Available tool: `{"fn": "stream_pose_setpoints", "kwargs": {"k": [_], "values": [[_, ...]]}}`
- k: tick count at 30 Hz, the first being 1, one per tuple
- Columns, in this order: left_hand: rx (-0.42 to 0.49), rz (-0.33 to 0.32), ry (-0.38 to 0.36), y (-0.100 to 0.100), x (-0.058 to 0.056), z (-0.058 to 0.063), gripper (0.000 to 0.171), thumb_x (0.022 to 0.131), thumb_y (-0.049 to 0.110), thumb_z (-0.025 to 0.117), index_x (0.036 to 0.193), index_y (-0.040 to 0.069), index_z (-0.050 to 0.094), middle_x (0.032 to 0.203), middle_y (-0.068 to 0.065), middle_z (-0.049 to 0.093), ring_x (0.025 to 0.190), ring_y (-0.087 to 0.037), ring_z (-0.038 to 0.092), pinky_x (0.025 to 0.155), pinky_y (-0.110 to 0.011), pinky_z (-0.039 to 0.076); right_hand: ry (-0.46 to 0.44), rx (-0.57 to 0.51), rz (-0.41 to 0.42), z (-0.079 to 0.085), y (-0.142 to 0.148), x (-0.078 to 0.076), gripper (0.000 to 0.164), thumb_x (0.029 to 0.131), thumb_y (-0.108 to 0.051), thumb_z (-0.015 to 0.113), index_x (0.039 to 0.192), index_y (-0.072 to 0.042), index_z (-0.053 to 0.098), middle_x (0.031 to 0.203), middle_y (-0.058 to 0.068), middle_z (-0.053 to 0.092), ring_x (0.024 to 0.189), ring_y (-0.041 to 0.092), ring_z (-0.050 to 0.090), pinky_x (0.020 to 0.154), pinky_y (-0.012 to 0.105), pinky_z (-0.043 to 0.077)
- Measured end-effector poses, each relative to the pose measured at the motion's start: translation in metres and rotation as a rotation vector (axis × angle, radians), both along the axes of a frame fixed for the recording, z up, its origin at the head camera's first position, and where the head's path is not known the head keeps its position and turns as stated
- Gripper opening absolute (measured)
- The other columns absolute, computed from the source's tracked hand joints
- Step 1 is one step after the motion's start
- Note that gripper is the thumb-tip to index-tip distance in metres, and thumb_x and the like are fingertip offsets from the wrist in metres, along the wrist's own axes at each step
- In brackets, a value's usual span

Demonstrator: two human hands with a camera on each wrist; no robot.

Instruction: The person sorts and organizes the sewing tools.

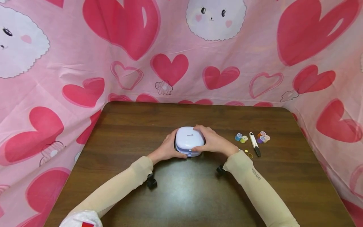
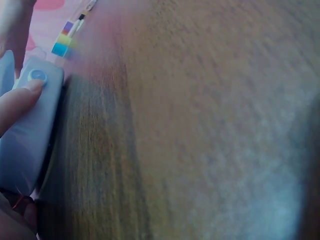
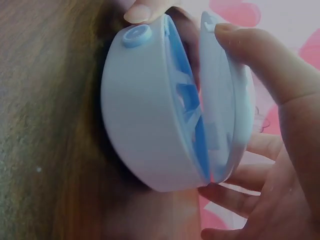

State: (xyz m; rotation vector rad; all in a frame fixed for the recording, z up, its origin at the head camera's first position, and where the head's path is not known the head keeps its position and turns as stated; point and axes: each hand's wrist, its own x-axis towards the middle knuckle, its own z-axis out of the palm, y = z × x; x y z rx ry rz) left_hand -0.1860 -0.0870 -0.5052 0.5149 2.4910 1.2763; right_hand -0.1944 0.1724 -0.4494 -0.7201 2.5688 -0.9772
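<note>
A small white rounded case (image 1: 189,135) with lettering on its lid stands on the table between both hands. Its lid (image 3: 241,115) is raised partway from the base (image 3: 140,105), and light blue compartments show in the gap. The left hand (image 1: 167,148) grips the base from the left side, its thumb (image 2: 22,100) by the round front button (image 2: 37,76). From the right, the right hand (image 1: 212,141) holds the lid, with the thumb (image 3: 260,55) at the lid's front edge and the other fingers behind it. What lies inside the case is mostly hidden.
Right of the case lie a blue thread spool (image 1: 238,136), a yellow spool (image 1: 244,139) and a cluster of several more spools (image 1: 261,139). Beside them are a slim white-and-black tool (image 1: 254,143) and small gold-coloured round pieces (image 1: 250,155). A heart-patterned pink cloth (image 1: 170,72) surrounds the table.
</note>
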Motion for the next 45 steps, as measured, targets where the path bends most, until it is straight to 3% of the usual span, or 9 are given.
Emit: {"fn": "stream_pose_setpoints", "kwargs": {"k": [8, 16, 23, 29, 35, 38, 45], "values": [[0.019, 0.010, -0.010, -0.001, 0.000, 0.002, 0.127, 0.069, 0.031, 0.099, 0.164, 0.007, 0.019, 0.159, -0.018, 0.036, 0.141, -0.035, 0.036, 0.116, -0.057, 0.034, 0.062, -0.021, 0.027, 0.011, -0.001, 0.001, 0.076, 0.084, -0.044, 0.087, 0.143, -0.011, 0.052, 0.145, 0.014, 0.051, 0.129, 0.033, 0.048, 0.106, 0.053, 0.048], [0.007, -0.002, -0.008, -0.002, 0.001, 0.005, 0.126, 0.070, 0.030, 0.099, 0.165, 0.007, 0.018, 0.161, -0.016, 0.036, 0.143, -0.035, 0.034, 0.118, -0.055, 0.032, 0.158, -0.072, 0.021, 0.019, -0.001, 0.001, 0.051, 0.084, -0.038, 0.088, 0.124, -0.015, 0.066, 0.130, 0.007, 0.059, 0.122, 0.027, 0.052, 0.103, 0.049, 0.049], [0.006, -0.009, -0.015, -0.003, 0.001, 0.006, 0.126, 0.071, 0.029, 0.098, 0.165, 0.007, 0.017, 0.163, -0.016, 0.033, 0.145, -0.035, 0.033, 0.118, -0.054, 0.032, 0.220, -0.085, 0.008, 0.025, -0.001, -0.001, 0.041, 0.085, -0.034, 0.088, 0.119, -0.016, 0.074, 0.123, 0.004, 0.069, 0.113, 0.025, 0.052, 0.093, 0.047, 0.049], [0.007, -0.008, -0.014, -0.004, 0.002, 0.004, 0.127, 0.071, 0.030, 0.098, 0.165, 0.008, 0.016, 0.163, -0.016, 0.034, 0.145, -0.035, 0.033, 0.118, -0.055, 0.032, 0.233, -0.164, 0.000, 0.031, -0.002, -0.001, 0.038, 0.083, -0.017, 0.090, 0.118, -0.014, 0.079, 0.117, 0.004, 0.073, 0.107, 0.024, 0.057, 0.086, 0.053, 0.055], [-0.004, 0.007, -0.020, -0.004, 0.002, 0.002, 0.128, 0.070, 0.031, 0.098, 0.165, 0.007, 0.017, 0.162, -0.019, 0.035, 0.146, -0.036, 0.033, 0.118, -0.055, 0.033, 0.299, -0.230, -0.040, 0.032, -0.002, -0.004, 0.032, 0.086, -0.015, 0.087, 0.117, -0.018, 0.081, 0.113, -0.003, 0.076, 0.097, 0.017, 0.059, 0.074, 0.032, 0.052], [-0.008, 0.010, -0.017, -0.003, 0.001, 0.001, 0.128, 0.070, 0.031, 0.099, 0.165, 0.007, 0.017, 0.162, -0.019, 0.035, 0.147, -0.037, 0.033, 0.119, -0.055, 0.033, 0.329, -0.273, -0.062, 0.031, -0.002, -0.006, 0.031, 0.088, -0.015, 0.085, 0.118, -0.017, 0.081, 0.112, -0.004, 0.077, 0.096, 0.015, 0.060, 0.073, 0.027, 0.051], [0.007, 0.000, 0.005, -0.002, 0.000, 0.003, 0.127, 0.068, 0.029, 0.100, 0.164, 0.005, 0.019, 0.162, -0.017, 0.036, 0.146, -0.037, 0.033, 0.118, -0.057, 0.033, 0.426, -0.359, -0.131, 0.031, -0.001, -0.013, 0.029, 0.089, -0.004, 0.081, 0.117, -0.009, 0.081, 0.112, 0.003, 0.077, 0.105, 0.019, 0.069, 0.087, 0.021, 0.055]]}}
